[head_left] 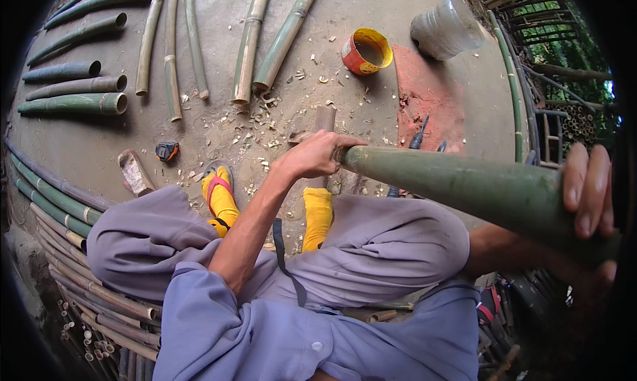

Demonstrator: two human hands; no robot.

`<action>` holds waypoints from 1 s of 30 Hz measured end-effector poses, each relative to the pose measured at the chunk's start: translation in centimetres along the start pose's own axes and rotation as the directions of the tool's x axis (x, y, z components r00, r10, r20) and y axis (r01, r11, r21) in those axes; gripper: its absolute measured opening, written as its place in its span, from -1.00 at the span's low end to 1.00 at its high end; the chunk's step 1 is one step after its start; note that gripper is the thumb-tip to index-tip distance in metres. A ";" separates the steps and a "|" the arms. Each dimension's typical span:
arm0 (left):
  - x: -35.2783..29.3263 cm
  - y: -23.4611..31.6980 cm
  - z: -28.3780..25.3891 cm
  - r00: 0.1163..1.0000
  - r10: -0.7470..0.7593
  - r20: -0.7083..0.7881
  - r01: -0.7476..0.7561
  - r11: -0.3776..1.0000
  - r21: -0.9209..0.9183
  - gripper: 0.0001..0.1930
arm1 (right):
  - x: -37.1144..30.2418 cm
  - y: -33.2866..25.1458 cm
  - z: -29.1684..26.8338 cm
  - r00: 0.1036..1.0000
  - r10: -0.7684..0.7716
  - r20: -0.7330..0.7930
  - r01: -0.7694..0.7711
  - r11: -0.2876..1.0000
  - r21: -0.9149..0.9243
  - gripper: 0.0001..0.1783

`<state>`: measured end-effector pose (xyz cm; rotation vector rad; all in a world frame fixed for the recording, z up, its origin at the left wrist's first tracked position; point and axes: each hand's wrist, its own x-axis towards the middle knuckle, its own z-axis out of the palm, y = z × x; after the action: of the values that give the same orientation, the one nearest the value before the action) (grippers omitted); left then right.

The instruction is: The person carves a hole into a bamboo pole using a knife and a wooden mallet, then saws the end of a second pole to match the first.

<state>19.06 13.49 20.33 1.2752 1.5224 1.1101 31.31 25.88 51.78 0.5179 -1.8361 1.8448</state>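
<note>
Holding green bamboo pole (pixel 458 183) w/ both hands, raised slantwise off floor (pixel 139 132), nr R knee (pixel 431 238); can't tell if touching knee. Gripping L end w/ L hand (pixel 312 157), closed about tip; gripping R end w/ R hand (pixel 587 192), fingers bent over side, partly lost in dark rim. Having, just past L hand, brown wooden piece (pixel 325 120); in front, pale chips (pixel 268 102) & other bamboo poles (pixel 249 46); farther to R, red-yellow can (pixel 367 51) & cloudy plastic container (pixel 446 28); nr L foot (pixel 224 198), orange-black tape measure (pixel 166 151).
</note>
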 end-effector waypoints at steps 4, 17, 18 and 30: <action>0.3 0.0 1.0 0.996 0.048 -0.078 -0.051 0.998 -0.033 -0.42 | 0.2 0.3 -1.0 0.997 0.049 0.065 -0.047 0.998 -0.035 -0.37; -1.3 -1.1 1.4 0.991 -0.048 -0.124 0.060 0.994 0.091 -0.61 | -3.2 -0.3 -1.3 0.994 -0.068 -0.084 0.042 0.958 -0.283 0.03; -0.8 -0.7 2.1 0.981 -0.133 -0.141 0.135 0.991 0.006 -0.59 | -4.1 0.9 -2.6 0.991 -0.069 -0.115 0.039 0.970 -0.239 0.03; -0.3 -1.8 4.9 0.813 0.198 -0.548 -0.233 0.972 0.004 -0.24 | -14.8 15.0 -2.1 0.915 0.389 -0.112 -0.403 0.856 -0.325 -0.04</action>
<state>23.35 13.62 17.40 1.1611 1.7557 1.7754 34.76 27.19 30.90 -0.0340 -2.3019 1.6952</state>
